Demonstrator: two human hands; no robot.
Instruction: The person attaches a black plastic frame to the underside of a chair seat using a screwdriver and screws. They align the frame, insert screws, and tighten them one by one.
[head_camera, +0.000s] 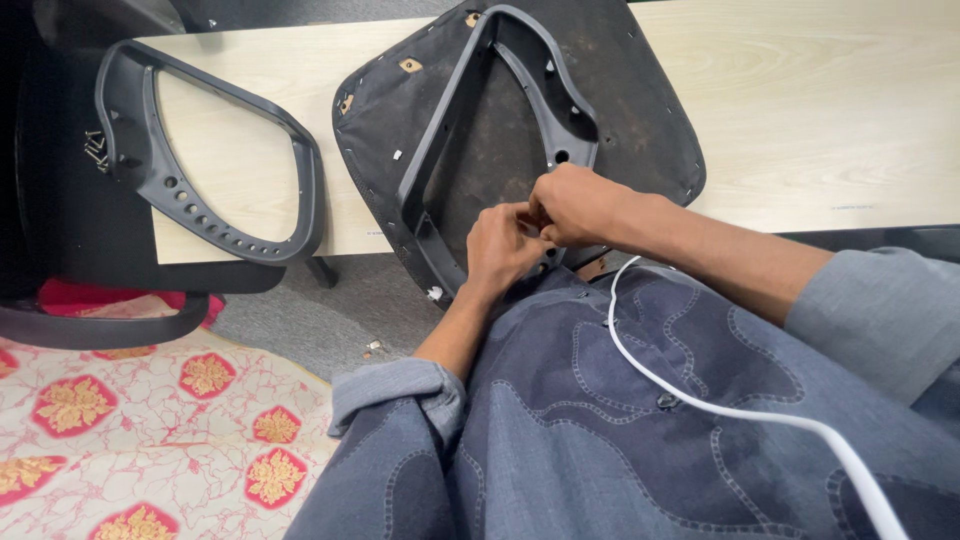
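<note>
While both hands meet at the lower end of the armrest (470, 130), the left hand (500, 245) pinches its fingertips tight on something too small to make out, and the right hand (580, 205) curls closed just beside it, touching. That armrest lies on the upturned seat (640, 110), tilted off the table (800, 110). A second armrest (200, 150) rests far left.

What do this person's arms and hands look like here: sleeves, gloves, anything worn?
Both hands are bare: no gloves, rings or watch visible on the left hand or the right hand. The forearms are uncovered, with grey-blue sleeves pushed up: the left sleeve bunched into a rolled cuff, the right sleeve ending near the elbow. The matching garment has stitched wavy patches; a white cable trails across it.
</note>
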